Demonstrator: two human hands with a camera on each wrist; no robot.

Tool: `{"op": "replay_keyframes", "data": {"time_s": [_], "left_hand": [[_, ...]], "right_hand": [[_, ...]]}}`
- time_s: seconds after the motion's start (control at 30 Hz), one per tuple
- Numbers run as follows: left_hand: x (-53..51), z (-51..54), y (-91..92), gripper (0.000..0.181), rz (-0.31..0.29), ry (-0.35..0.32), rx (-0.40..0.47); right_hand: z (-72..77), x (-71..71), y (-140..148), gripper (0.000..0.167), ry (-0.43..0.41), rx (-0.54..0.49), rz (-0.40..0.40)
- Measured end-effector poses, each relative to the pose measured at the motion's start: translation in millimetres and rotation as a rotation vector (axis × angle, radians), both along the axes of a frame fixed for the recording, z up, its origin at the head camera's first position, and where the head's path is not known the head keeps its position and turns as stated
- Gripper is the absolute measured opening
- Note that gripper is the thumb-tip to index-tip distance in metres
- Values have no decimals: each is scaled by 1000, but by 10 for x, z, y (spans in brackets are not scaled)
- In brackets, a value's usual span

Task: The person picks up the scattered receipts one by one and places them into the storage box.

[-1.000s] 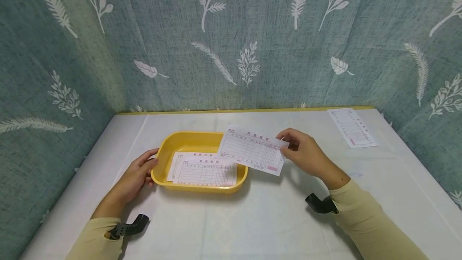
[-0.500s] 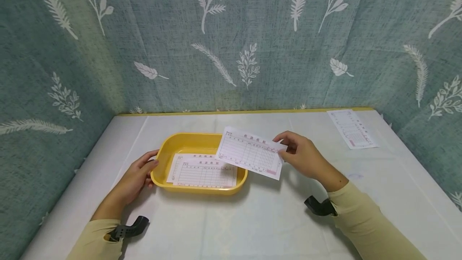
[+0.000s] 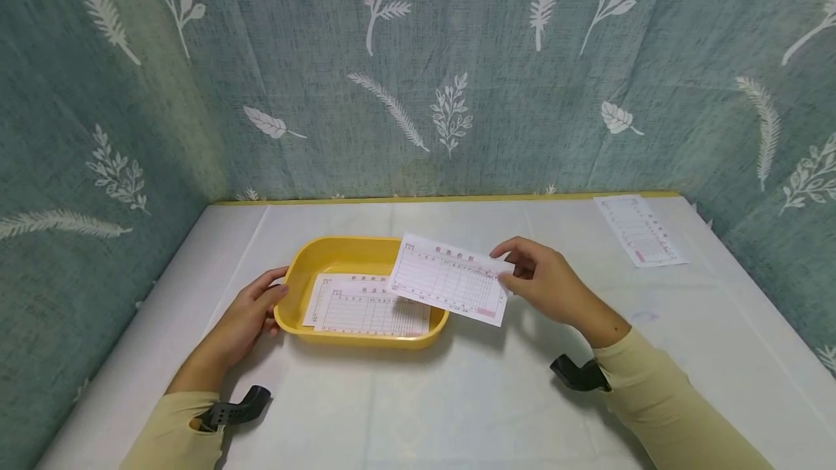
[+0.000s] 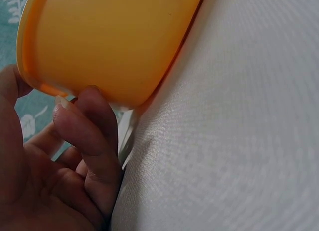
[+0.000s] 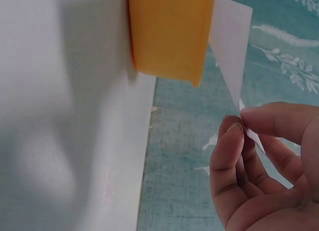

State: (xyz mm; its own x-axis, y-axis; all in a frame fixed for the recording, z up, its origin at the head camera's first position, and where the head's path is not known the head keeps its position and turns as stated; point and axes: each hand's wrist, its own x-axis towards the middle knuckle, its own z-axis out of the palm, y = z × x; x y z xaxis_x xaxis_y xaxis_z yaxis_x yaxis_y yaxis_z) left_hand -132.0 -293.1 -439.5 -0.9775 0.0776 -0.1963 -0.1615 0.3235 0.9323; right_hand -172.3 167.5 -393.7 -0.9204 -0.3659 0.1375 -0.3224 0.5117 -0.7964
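A yellow plastic tray (image 3: 355, 340) stands on the table, with printed receipt slips (image 3: 372, 312) overlapping inside it. At its left end my left hand (image 3: 244, 316) grips the rim; in the left wrist view its fingers bend against the tray's outer wall (image 4: 114, 47). My right hand (image 3: 547, 283) pinches the right edge of another receipt slip (image 3: 451, 278) between thumb and fingers. That slip is raised and slanted over the tray's right end, covering part of the rim. Seen from the right wrist, the slip (image 5: 232, 37) extends from the fingertips past the tray's rim.
One more receipt slip (image 3: 640, 231) lies at the table's far right. A white cloth covers the table (image 3: 405, 412), and a leaf-patterned curtain (image 3: 313, 129) rises behind its yellow back edge. Black straps with camera mounts (image 3: 238, 408) sit on both wrists.
My right hand and its receipt slip have shifted slightly left, and the slip's lower edge has dipped a little. The left hand and the tray stay in place.
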Motion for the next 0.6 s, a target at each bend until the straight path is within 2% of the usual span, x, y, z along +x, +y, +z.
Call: {"op": "replay_keyframes", "data": {"time_s": [0.37, 0.6], "left_hand": [[-8, 8, -3, 57, -4, 1, 2], [-23, 15, 13, 57, 1, -12, -11]], "right_hand": [[13, 51, -58, 30, 1, -10, 25], [11, 105, -113, 29, -14, -86, 24]]}}
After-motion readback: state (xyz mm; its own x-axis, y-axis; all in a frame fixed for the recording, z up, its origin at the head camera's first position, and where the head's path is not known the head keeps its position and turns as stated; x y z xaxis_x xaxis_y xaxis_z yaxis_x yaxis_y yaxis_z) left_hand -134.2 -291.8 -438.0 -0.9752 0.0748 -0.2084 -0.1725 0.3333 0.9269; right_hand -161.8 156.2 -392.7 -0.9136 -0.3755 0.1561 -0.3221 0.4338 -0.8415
